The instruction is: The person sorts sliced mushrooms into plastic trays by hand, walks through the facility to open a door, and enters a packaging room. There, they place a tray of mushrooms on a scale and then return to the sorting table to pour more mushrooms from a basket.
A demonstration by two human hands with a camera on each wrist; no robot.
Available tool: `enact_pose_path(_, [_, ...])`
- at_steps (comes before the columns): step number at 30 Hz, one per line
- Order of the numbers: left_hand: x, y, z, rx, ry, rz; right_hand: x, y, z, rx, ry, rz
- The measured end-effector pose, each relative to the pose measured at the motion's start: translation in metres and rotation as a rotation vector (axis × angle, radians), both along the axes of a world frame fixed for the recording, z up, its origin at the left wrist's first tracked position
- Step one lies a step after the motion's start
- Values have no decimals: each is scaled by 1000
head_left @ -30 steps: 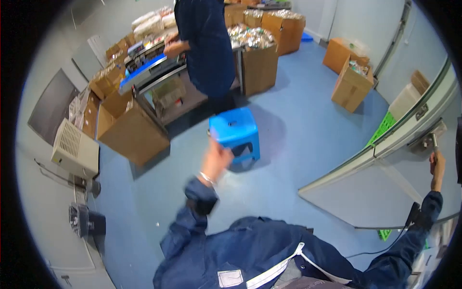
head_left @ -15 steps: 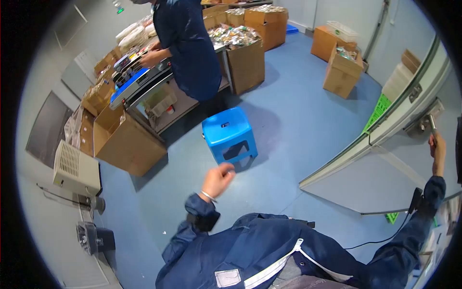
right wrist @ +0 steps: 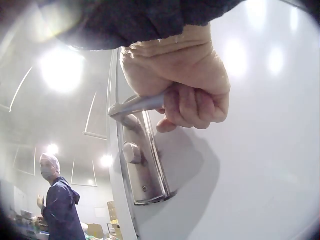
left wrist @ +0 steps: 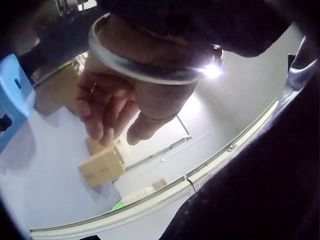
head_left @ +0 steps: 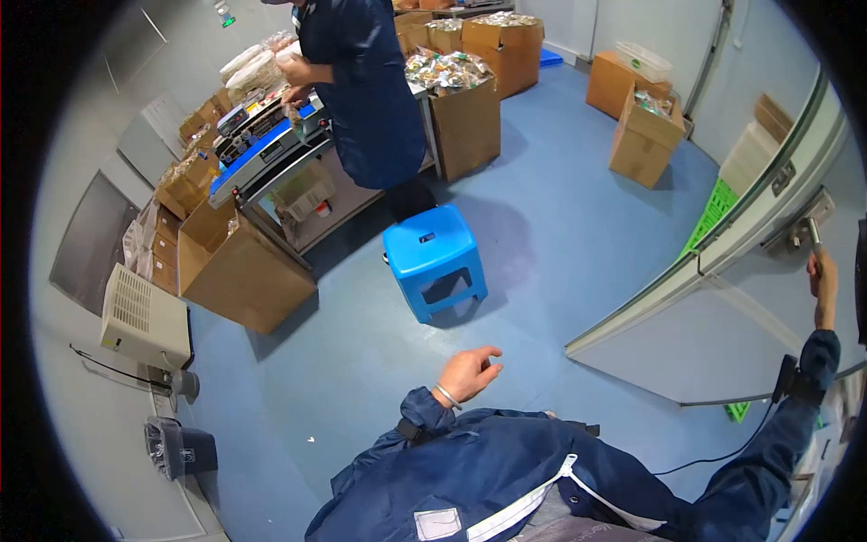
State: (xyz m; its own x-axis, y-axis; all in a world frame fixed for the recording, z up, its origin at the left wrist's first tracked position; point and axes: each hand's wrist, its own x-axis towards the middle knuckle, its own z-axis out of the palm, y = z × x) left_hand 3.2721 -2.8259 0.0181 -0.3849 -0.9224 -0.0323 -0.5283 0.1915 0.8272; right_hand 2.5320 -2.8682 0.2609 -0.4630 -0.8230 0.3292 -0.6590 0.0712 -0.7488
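My right hand point(head_left: 824, 287) grips the metal lever handle point(right wrist: 137, 104) of a white door point(head_left: 713, 339) at the far right. In the right wrist view, its fingers curl round the lever above a metal lock plate point(right wrist: 146, 175). In front of my torso, my left hand point(head_left: 466, 375) hangs in the air with loosely bent fingers and holds nothing. A bracelet point(left wrist: 135, 70) circles that wrist in the left wrist view. Beyond the left hand stands a blue plastic stool point(head_left: 433, 242) on the floor.
Another person point(head_left: 366, 99) in dark blue stands at a work table with a blue-topped machine point(head_left: 262, 149). Cardboard boxes point(head_left: 465, 131) of packets surround it. More boxes point(head_left: 646, 144) stand by the back wall. At left are a beige appliance point(head_left: 144, 312) and a bin point(head_left: 185, 449).
My left hand has moved right and closer to my torso. My right hand has stayed on the door handle. The other person's hands have shifted over the machine.
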Motion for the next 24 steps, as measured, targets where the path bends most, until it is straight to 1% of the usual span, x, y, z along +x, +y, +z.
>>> enact_pose_path(1, [-1,1,2,-15,-26,-10,-24,-5,-7,0,-4,20])
enact_pose_path(2, [-2,1,3,-30,-52,-21,-32,-8,-10,-3,-8,40])
enact_pose_path(5, [-1,3,3,-16,-46,-31,4,1,7,57,-40,-1])
enact_pose_path(8, [1,3,4,-29,-55,-30,7,-1,3,33,24,-13])
enact_pose_path(11, [1,2,3,-46,-57,-35,35,5,8,4,13,-53])
enact_pose_path(14, [1,2,3,-55,-61,-41,56,11,17,53,21,-80])
enact_pose_path(15, [1,2,4,-56,-61,-42,60,12,18,53,29,-81])
enact_pose_path(18, [-1,0,10,43,-84,-36,62,14,21,62,38,-79])
enact_pose_path(20, [-1,0,8,7,-59,-39,56,13,20,72,19,-65])
enact_pose_path(23, [-1,-3,5,-13,-59,-31,60,14,18,25,38,-128])
enact_pose_path(24, [-2,0,3,-1,-65,-26,62,19,18,65,45,-122])
